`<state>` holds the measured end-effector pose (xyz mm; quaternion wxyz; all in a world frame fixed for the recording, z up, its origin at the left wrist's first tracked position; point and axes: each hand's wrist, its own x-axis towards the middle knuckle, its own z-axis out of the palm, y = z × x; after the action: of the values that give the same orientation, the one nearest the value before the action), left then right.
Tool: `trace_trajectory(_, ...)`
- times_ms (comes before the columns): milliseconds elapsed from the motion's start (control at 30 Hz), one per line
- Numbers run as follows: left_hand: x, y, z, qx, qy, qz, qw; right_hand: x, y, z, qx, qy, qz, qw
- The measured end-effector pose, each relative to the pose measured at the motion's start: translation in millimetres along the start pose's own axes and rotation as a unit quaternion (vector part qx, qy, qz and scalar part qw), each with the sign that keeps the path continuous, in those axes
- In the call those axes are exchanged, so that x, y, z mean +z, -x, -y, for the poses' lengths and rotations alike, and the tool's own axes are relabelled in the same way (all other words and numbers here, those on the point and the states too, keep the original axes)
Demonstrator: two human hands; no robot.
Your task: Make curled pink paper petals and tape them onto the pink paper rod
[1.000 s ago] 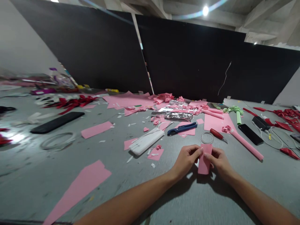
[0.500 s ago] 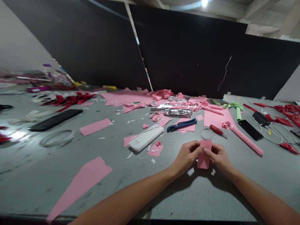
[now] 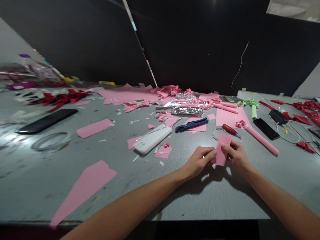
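A small rectangle of pink paper (image 3: 222,151) is held up just above the grey table, tilted a little to the right. My right hand (image 3: 237,156) pinches it at its right side, thumb on the front face. At its lower left edge my left hand (image 3: 202,160) has its fingers closed, and they touch the paper. Whether another layer lies behind the sheet I cannot tell. Right behind the paper lies a roll of clear tape or thin ring (image 3: 216,133), partly covered. Beside that ring is a red-handled tool (image 3: 229,129) with a short metal tip.
A blue cutter (image 3: 191,125) and a white block-like case (image 3: 153,138) lie ahead. Rolled pink paper (image 3: 261,139), a black phone (image 3: 266,129) and cables are at the right. Pink paper pieces (image 3: 95,128), a black case (image 3: 47,121) and a tape ring (image 3: 51,141) lie left.
The pink paper has gone from upright to tilted right and moved slightly up. My left thumb has slid from its face to the lower left edge. The view has tipped downward.
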<state>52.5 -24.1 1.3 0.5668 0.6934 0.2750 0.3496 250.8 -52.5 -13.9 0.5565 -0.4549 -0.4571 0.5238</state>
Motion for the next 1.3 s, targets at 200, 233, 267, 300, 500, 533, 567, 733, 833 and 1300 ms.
trace_trajectory(200, 5.2, 5, -1, 0.044, -0.087, -0.008, 0.995, 4, 3, 5, -0.017, 0.003, 0.004, 1.000)
trace_trajectory(233, 5.6, 5, -1, 0.048, -0.095, -0.012, 0.994, 4, 4, 5, -0.018, 0.003, 0.004, 1.000)
trace_trajectory(267, 5.8, 5, 0, 0.051, -0.102, -0.015, 0.993, 4, 4, 6, -0.019, 0.004, 0.005, 1.000)
trace_trajectory(300, 5.9, 6, 0, 0.052, -0.107, -0.016, 0.993, 4, 5, 7, -0.020, 0.005, 0.005, 1.000)
trace_trajectory(500, 5.7, 6, 0, 0.053, -0.113, -0.010, 0.992, 6, 7, 10, -0.032, 0.020, 0.011, 0.999)
trace_trajectory(533, 5.7, 6, 0, 0.052, -0.113, -0.009, 0.992, 6, 7, 10, -0.034, 0.023, 0.009, 0.999)
trace_trajectory(567, 5.7, 7, 0, 0.051, -0.113, -0.009, 0.992, 7, 7, 11, -0.037, 0.027, 0.008, 0.999)
trace_trajectory(733, 5.9, 7, -1, 0.049, -0.112, -0.003, 0.992, 7, 7, 15, -0.049, 0.047, 0.015, 0.998)
trace_trajectory(833, 6.1, 7, -3, 0.050, -0.097, -0.011, 0.994, 8, 7, 18, -0.052, 0.062, 0.023, 0.996)
trace_trajectory(1300, 4.5, 6, 0, 0.042, -0.069, -0.073, 0.994, 17, 14, 7, -0.056, 0.075, 0.108, 0.990)
